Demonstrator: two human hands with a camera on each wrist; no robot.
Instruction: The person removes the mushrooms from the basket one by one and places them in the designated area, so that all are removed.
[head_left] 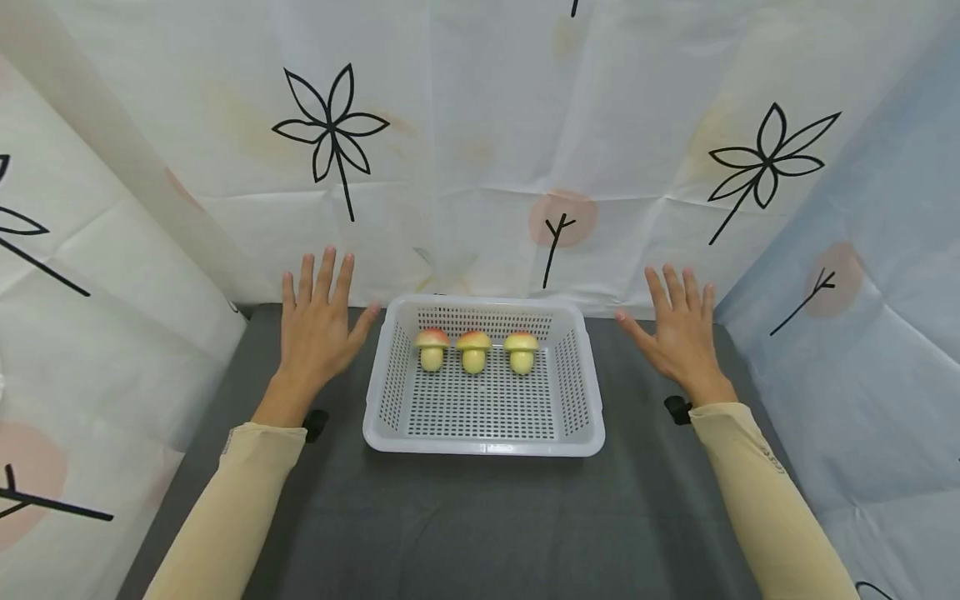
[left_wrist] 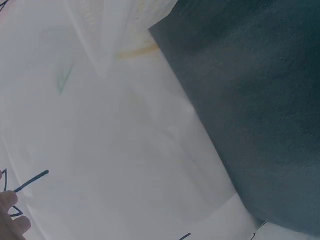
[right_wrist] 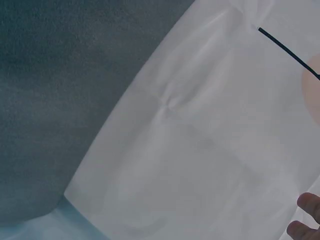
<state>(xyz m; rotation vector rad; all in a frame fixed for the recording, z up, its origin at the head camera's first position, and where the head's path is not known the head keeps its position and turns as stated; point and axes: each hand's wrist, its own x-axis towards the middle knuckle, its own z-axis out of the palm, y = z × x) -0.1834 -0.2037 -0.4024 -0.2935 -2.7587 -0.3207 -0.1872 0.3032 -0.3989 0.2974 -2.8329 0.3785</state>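
A white perforated basket (head_left: 484, 435) stands on a dark grey mat (head_left: 465, 525) at the middle of the head view. Three small toy mushrooms with reddish caps (head_left: 432, 347) (head_left: 474, 351) (head_left: 522, 352) stand in a row near its far wall. My left hand (head_left: 318, 321) lies flat with fingers spread, left of the basket, holding nothing. My right hand (head_left: 678, 329) lies flat and spread on the right side, also empty. Both wrist views show only mat, white sheet and a few fingertips (left_wrist: 12, 220) (right_wrist: 306, 220).
White sheets printed with black leaf shapes and pink dots (head_left: 562, 218) close in the back and both sides. The sheet on the right (head_left: 862, 333) is bluish. The mat reaches to the near edge of the view.
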